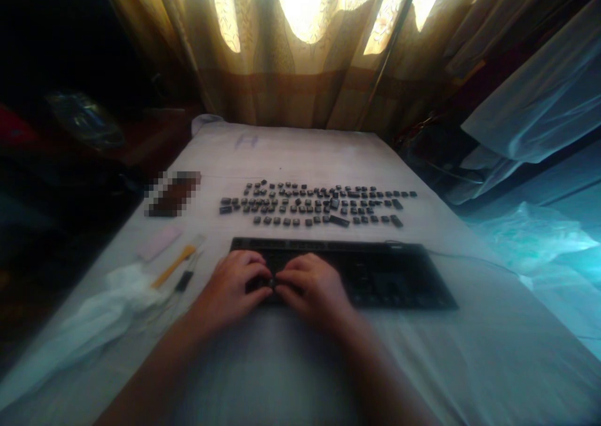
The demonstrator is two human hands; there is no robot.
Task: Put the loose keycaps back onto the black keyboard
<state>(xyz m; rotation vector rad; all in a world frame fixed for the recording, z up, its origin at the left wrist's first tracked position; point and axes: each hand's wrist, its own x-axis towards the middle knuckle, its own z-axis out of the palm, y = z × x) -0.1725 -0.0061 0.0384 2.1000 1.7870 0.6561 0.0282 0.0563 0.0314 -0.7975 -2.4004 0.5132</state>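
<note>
A black keyboard [399,276] lies on the white-covered table, its bed dark and its left part under my hands. My left hand [239,282] rests over the keyboard's left side, fingers bent and fingertips pressed together. My right hand [314,285] meets it there, its fingers also closed. Between the fingertips is a small dark thing, too small and blurred to make out. Behind the keyboard, several loose black keycaps [295,209] lie in rough rows. A larger keycap [339,221] lies tilted among them.
On the left are a pink block [158,243], a yellow-handled tool [173,267], a small black-ended item [183,281], crumpled white cloth [113,298] and a pixelated brown object [173,194]. A cable [474,258] runs right. Curtains [291,82] hang behind the table.
</note>
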